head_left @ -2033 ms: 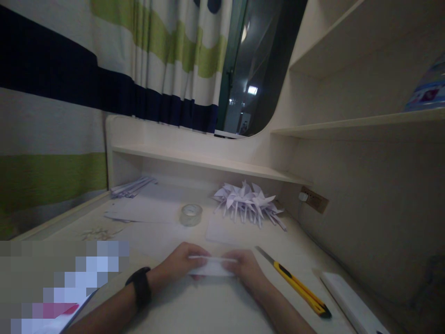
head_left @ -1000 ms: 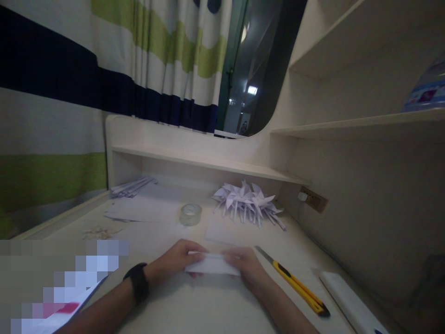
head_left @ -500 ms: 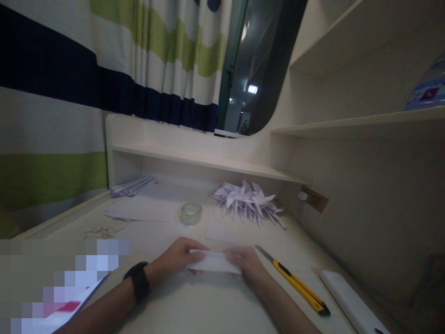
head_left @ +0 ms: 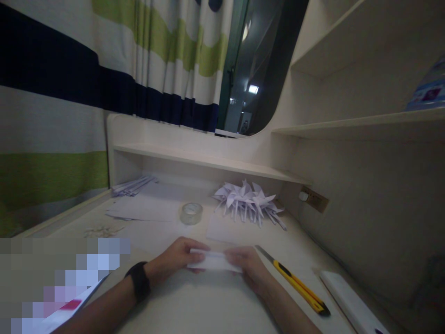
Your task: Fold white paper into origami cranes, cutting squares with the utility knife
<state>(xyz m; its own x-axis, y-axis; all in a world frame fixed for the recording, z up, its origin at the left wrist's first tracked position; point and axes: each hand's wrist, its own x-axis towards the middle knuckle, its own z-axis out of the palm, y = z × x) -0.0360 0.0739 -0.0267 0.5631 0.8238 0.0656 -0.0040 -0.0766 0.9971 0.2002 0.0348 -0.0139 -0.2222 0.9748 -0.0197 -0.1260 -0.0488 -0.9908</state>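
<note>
A small white strip of folded paper is stretched between my two hands, just above the desk. My left hand, with a black watch on the wrist, grips its left end, thumb on top and fingers underneath. At the right end, my right hand pinches it the same way. To the right of that hand lies a yellow utility knife with its blade out. Beyond the hands stands a roll of clear tape. White paper pinwheels are heaped at the back of the desk.
Paper sheets and a stack of paper strips lie at the back left, with small pale scraps nearer. A long white box-like object is at the right edge. A wall socket holds a plug and cable.
Almost nothing differs. Both hands keep their hold on the folded paper, and the view has shifted very slightly.
</note>
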